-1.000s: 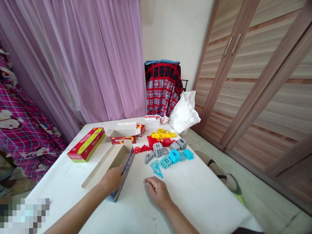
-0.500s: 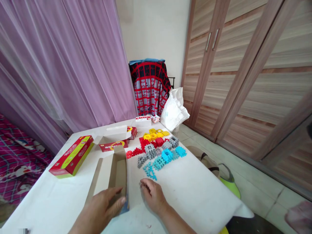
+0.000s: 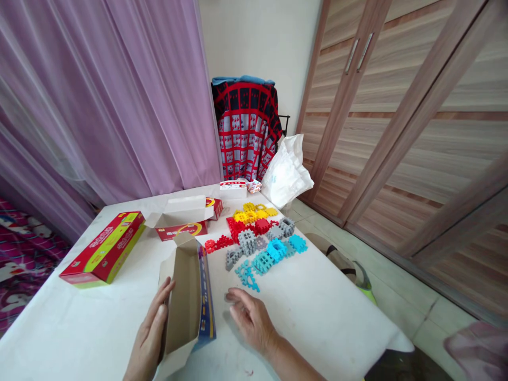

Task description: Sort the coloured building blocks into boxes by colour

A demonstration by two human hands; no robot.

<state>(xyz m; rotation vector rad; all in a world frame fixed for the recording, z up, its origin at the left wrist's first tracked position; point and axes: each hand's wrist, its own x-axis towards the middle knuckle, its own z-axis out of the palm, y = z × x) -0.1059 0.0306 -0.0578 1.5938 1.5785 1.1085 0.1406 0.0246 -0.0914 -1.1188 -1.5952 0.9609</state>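
Note:
An open, hollow cardboard box with a blue printed side stands on the white-covered table. My left hand lies flat against the box's left side, fingers stretched out. To the right of the box, my right hand rests near the tabletop with its fingers loosely curled and apart, and nothing shows in it. Beyond it lie interlocking plastic pieces in groups: turquoise, blue, grey, red and yellow.
A closed red and yellow box lies at the left. Behind the blue box are an open red box, a small red box and a white box. A white bag stands at the back right.
My left hand has moved from over the box to its left side. The box is turned more upright, its left flap no longer spread out, and its blue side shows more. The view has shifted slightly.

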